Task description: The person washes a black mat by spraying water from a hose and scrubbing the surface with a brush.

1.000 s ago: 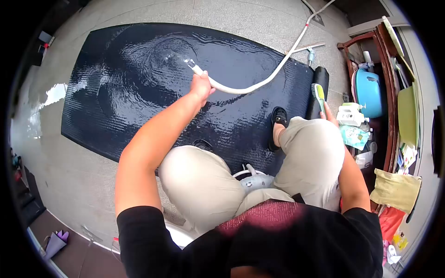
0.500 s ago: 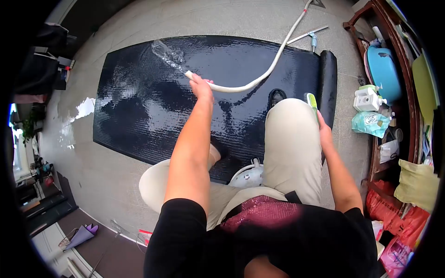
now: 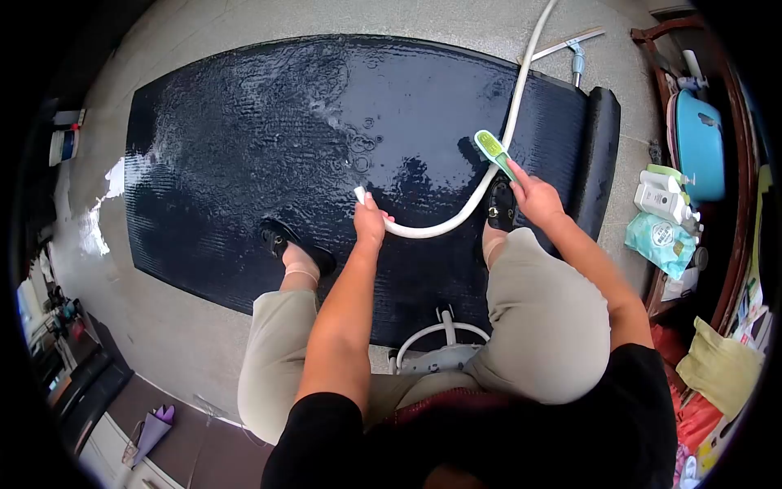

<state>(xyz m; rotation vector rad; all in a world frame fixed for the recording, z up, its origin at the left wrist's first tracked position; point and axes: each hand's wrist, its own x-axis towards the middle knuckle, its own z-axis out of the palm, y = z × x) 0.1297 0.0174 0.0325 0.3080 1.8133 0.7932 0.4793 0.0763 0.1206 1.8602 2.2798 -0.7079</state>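
Note:
My left hand (image 3: 371,222) is wrapped round the end of a white hose (image 3: 432,232), its mouth angled up and left over a wet black mat (image 3: 440,98). Ripples and droplets mark the water just beyond the mouth. In my right hand (image 3: 533,196) is the handle of a green and white brush (image 3: 492,147), held above the mat and close to the hose. The bristle side is not clearly visible. My feet in black shoes (image 3: 501,205) stand on the mat, one on each side of the hose end.
The mat's right end is rolled up (image 3: 601,163). Behind it lies a squeegee (image 3: 577,61). To the right stand a blue basin (image 3: 699,147), white pump bottles (image 3: 661,198) and a teal packet (image 3: 660,243) beside a wooden shelf. A round-framed stool (image 3: 444,356) is below me.
The brush has risen from beside my right knee to over the mat. My left hand and the hose end have come nearer to me. My legs have spread, and the clear water jet shows less.

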